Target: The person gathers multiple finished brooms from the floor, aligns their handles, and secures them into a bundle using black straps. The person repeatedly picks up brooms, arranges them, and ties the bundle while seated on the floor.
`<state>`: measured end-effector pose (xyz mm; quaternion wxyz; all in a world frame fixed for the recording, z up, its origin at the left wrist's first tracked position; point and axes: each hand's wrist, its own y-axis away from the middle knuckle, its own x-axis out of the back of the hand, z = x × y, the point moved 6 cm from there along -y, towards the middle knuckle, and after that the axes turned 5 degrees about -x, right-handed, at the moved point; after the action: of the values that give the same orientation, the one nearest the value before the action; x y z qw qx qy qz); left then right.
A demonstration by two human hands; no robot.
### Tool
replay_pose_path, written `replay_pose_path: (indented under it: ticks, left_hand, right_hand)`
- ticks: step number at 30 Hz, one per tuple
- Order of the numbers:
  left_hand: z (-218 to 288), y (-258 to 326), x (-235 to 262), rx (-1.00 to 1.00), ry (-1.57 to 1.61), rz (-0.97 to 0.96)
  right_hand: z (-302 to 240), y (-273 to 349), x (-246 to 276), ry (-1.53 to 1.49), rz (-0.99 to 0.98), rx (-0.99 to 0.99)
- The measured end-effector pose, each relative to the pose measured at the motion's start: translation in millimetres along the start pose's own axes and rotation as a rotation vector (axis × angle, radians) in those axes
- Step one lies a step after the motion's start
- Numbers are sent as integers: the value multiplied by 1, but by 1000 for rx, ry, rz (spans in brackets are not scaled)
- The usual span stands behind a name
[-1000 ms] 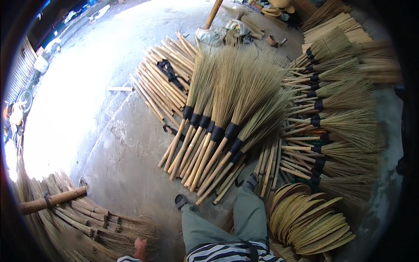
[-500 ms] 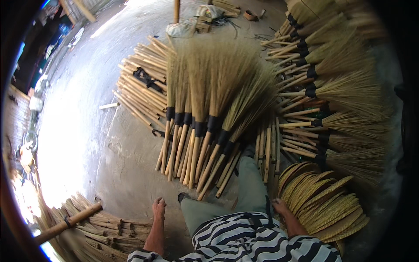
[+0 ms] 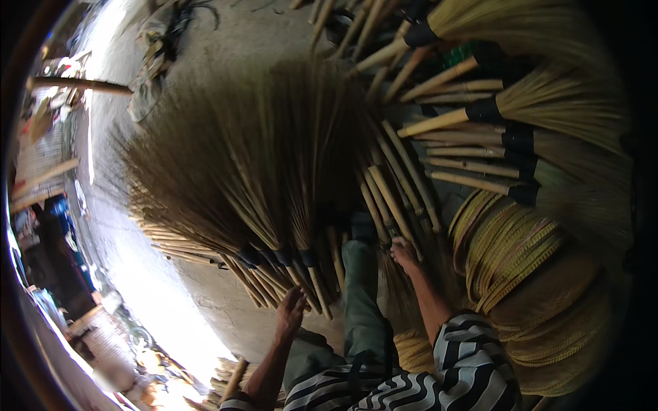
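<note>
Finished brooms [image 3: 274,164] with long straw heads and black-bound necks lie in a fan before me, heads away and bamboo handles toward me. My left hand [image 3: 291,308] is beside the near ends of those handles, its fingers apart and nothing visible in it. To the right, my right hand [image 3: 404,253] is closed by the lower ends of some loose bamboo sticks [image 3: 387,195]. What it grips, if anything, is hidden. My legs, in green trousers, stand between the two hands.
More brooms [image 3: 473,113] lie in a row at the right, handles pointing inward. Stacked round woven trays [image 3: 514,246] stand at the near right. Bare bamboo handles [image 3: 175,244] lie under the straw at left. A sack [image 3: 144,96] is at the far left.
My view has turned right and come closer to the brooms. My right hand has moved forward from beside my leg to the bamboo sticks. My left hand has come up near the broom handles.
</note>
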<state>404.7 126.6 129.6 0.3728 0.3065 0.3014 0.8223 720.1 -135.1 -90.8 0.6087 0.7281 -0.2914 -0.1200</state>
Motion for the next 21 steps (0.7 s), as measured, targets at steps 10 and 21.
replay_pose_path:
  ticks: [10,21]
  left_hand:
    - [139,-203,-150,-456,-319,-206]
    - [75,-376,-212,-979,-776,-423]
  right_hand:
    - [-60,-238,-123,-1036,-415,78]
    - [-94,-286,-228,-808,31,754]
